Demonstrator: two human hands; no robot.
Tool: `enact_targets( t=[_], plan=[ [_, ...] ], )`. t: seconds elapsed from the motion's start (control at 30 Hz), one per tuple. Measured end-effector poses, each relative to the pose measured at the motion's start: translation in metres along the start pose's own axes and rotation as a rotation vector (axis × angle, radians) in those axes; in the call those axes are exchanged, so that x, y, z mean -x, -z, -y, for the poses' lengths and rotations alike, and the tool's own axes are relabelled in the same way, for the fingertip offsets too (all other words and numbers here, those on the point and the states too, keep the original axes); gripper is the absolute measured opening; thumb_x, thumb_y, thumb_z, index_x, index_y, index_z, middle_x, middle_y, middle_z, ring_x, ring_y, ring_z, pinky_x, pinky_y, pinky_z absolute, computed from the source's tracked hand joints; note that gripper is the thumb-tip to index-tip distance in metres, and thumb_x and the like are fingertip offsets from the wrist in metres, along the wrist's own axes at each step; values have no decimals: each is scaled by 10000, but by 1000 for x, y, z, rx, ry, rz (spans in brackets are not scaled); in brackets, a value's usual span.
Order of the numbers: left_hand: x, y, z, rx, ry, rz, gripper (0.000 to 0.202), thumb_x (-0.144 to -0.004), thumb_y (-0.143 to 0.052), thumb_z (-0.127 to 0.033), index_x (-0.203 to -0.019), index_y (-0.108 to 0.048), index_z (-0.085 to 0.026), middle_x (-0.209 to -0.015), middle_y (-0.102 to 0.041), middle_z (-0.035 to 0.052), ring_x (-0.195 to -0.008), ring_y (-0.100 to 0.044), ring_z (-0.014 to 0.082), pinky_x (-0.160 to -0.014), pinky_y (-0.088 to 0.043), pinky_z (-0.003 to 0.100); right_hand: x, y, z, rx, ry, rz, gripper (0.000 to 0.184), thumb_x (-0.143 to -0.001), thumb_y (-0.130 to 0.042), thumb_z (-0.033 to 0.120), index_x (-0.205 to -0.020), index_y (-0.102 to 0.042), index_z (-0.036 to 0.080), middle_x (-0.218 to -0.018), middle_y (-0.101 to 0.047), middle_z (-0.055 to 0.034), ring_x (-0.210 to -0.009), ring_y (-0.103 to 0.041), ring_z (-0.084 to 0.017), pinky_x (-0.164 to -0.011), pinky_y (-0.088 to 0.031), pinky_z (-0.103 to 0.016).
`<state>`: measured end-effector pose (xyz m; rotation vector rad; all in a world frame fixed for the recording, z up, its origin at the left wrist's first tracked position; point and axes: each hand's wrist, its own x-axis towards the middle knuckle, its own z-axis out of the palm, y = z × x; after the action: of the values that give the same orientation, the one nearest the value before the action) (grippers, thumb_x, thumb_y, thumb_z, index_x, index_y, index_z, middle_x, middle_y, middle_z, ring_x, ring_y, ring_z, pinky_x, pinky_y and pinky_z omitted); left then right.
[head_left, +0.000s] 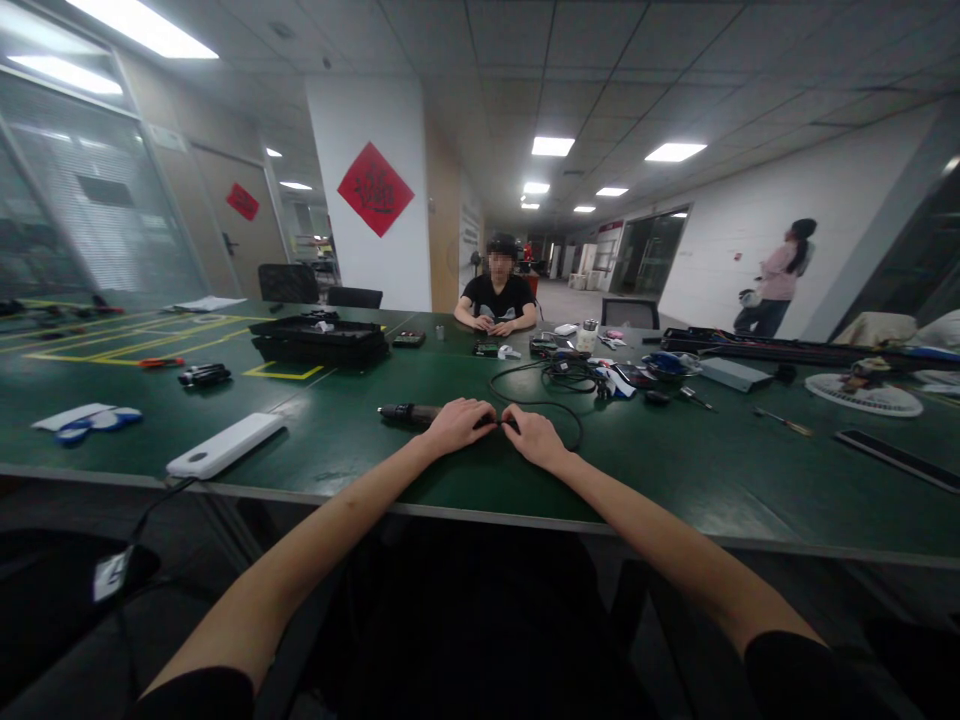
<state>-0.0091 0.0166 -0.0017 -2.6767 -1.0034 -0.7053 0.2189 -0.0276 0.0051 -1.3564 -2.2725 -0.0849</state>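
Observation:
A dark electric screwdriver [409, 413] lies on the green table, its tip pointing left. My left hand [457, 426] is closed around its rear end and covers that part. Just to the right, my right hand [534, 437] pinches the black cable [579, 425] close to where it meets the tool. The fingertips of both hands nearly touch, and the joint between cable and tool is mostly hidden. From my right hand the cable loops right and back toward a tangle of black cords [566, 372].
A white box-shaped device [226, 445] lies left, near the table edge. Behind it are a black tray [319, 338] and black-handled tools [205, 375]. Rightward sit a silver box [733, 374] and a white round plate [862, 394]. A person [499, 295] sits opposite; another [780, 275] stands far right.

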Motion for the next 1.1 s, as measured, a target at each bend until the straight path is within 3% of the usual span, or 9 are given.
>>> enact_targets(
  t=[0.47,0.6,0.7,0.8,0.93,1.1],
  plan=[
    [0,-2,1,-4,-26,7,222,-1017,-542,-406,-1178,-641,-290,-1096,-724,22,-1038,-665,208,-922,-460,355,1,1,2,-2,-4,7,149,-1026,-559,323,-1154,-606,262,-1075,-731,-34,-925,-673,-202,-759,-418,-267],
    [-1,-3,0,-25,-20,4,211,-1012,-556,-405,-1167,-639,-288,-1076,-722,21,-1015,-666,206,-910,-461,347,3,6,6,17,-21,-68,176,-1012,-571,357,-1150,-620,259,-1114,-711,-63,-1018,-642,-233,-823,-471,-301],
    [-2,-2,-1,-32,-14,4,217,-1015,-550,-411,-1161,-640,-279,-1067,-720,30,-1012,-665,210,-914,-462,346,3,11,4,-4,-24,-207,235,-1037,-463,255,-1211,-621,247,-1271,-654,-98,-1173,-594,-250,-946,-493,-347],
    [-2,-1,-3,-36,-6,2,232,-1020,-540,-433,-1155,-641,-273,-1046,-718,35,-994,-665,214,-905,-464,348,3,14,-3,-60,-31,-303,411,-968,-382,76,-1261,-627,230,-1453,-527,-110,-1234,-582,-237,-1010,-494,-358],
    [-2,0,-3,-44,-11,1,215,-1019,-541,-430,-1136,-643,-280,-1030,-717,28,-968,-664,215,-881,-464,347,2,13,-11,-122,-20,-335,508,-819,-388,-17,-1174,-671,211,-1531,-415,-108,-1237,-595,-230,-1018,-513,-365],
    [-1,1,-3,-45,-18,3,209,-1019,-540,-422,-1136,-638,-279,-1032,-713,26,-971,-662,212,-885,-462,342,1,10,-10,-138,-17,-319,477,-797,-400,-21,-1144,-644,197,-1577,-348,-120,-1134,-645,-224,-925,-547,-355]
  ],
)
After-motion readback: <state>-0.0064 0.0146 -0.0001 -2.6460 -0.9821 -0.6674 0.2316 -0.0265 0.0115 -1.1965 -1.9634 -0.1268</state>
